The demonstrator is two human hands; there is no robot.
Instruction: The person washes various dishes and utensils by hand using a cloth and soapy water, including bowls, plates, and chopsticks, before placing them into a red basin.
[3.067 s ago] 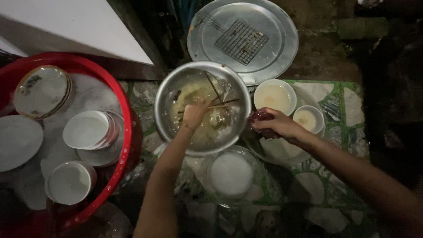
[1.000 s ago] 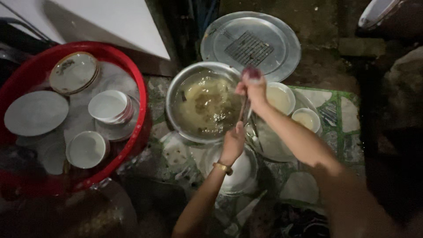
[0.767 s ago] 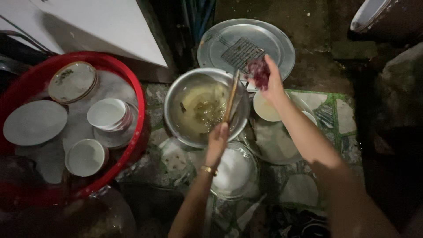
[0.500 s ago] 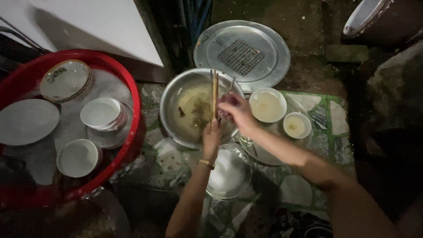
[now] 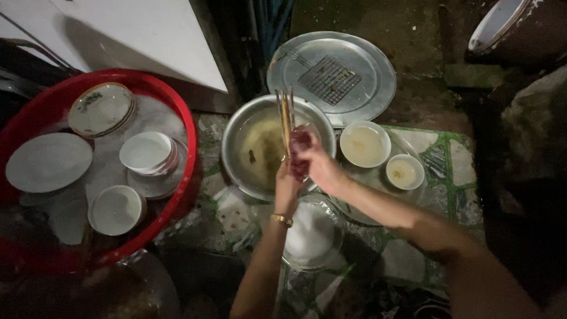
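Note:
My left hand grips a bundle of wooden chopsticks that point away from me over a metal basin of cloudy water. A gold bracelet sits on that wrist. My right hand is closed around a dark red scrubbing pad and presses it against the chopsticks just above the left hand. Both hands meet over the basin's near right rim.
A red tub at the left holds plates and white bowls in water. Behind the basin lies a round metal tray with a wire rack. Two small bowls sit at the right, a glass bowl below my hands.
My right hand came back from over the tray with the pad and joined the left hand on the chopsticks. The chopsticks went from slanted to pointing straight away from me.

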